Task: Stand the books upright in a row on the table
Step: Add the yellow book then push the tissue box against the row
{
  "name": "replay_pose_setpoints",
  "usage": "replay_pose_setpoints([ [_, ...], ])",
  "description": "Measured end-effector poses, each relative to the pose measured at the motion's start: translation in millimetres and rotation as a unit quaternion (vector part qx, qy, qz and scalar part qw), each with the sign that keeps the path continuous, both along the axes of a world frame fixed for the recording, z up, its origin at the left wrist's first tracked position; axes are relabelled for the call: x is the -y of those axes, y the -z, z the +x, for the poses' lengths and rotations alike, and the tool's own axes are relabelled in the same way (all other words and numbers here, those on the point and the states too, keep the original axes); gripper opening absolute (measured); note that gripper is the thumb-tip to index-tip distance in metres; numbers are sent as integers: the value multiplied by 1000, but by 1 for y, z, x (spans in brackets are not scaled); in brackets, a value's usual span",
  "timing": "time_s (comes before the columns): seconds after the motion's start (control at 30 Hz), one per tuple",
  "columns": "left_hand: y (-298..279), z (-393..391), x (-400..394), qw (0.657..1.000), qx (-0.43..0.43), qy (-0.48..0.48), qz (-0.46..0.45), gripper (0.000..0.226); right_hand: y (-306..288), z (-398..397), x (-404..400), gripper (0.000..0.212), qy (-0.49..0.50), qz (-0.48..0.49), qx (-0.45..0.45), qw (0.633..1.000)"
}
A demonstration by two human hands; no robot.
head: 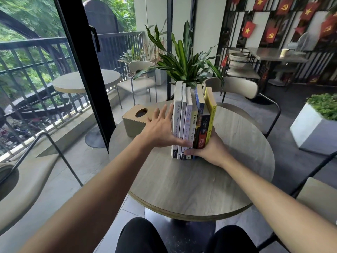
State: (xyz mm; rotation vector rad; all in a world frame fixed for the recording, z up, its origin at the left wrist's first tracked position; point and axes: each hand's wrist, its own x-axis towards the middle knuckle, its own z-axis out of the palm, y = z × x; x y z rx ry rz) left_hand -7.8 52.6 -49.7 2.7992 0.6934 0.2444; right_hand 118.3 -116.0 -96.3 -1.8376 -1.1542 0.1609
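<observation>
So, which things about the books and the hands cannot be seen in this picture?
Head view only:
- Lower spines of the upright row of books: covered by the left hand and right hand.
- Right hand's fingers: behind the yellow paperback book.
- Spine titles: too small.
- Beige tissue box: its near right corner is behind the left hand.

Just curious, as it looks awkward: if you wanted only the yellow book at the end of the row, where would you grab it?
Probably by the upper spine of the yellow book, coming from the right. It is outermost, its right cover is bare, and the right hand covers its foot. It leans slightly, so pinch both covers.
</observation>
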Motion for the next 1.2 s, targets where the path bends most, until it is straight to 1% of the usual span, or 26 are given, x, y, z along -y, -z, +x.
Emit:
replay_pose_setpoints([
  [0.2, 12, 0, -4, 999, -14, 5, 44, 163, -2, -3, -1, 115, -3, -4, 10, 1000],
  [0.33, 12, 0, -3, 998, -1, 15, 56, 161, -1, -3, -1, 112, -5, 2, 2, 1000],
  [0.43, 10, 0, -2, 997, 16, 26, 64, 160, -1, -3, -1, 114, -6, 0, 2, 1000],
  [0.6, 11, 0, 0, 994, 40, 57, 86, 147, -3, -5, -1, 115, -13, -5, -10, 1000],
  [0.67, 12, 0, 0, 993, 38, 50, 101, 144, -3, -4, -1, 113, -14, -4, -12, 1000],
  [0.77, 8, -5, 3, 997, 12, -16, 78, 150, -4, -6, 1, 112, -7, -3, -14, 1000],
  [0.83, 5, -9, 3, 997, -9, -40, 66, 148, -3, -6, 0, 114, -1, -7, -16, 1000],
  [0.93, 2, -13, 0, 997, -21, -38, 61, 147, -1, -5, -1, 117, 5, -10, -14, 1000],
  [1.07, 3, -13, 1, 999, -2, -27, 38, 147, -2, -6, -1, 117, 6, -5, -11, 1000],
  [1.2, 8, -15, 4, 998, 41, -17, 39, 134, 0, -4, -2, 119, 14, -15, -13, 1000],
])
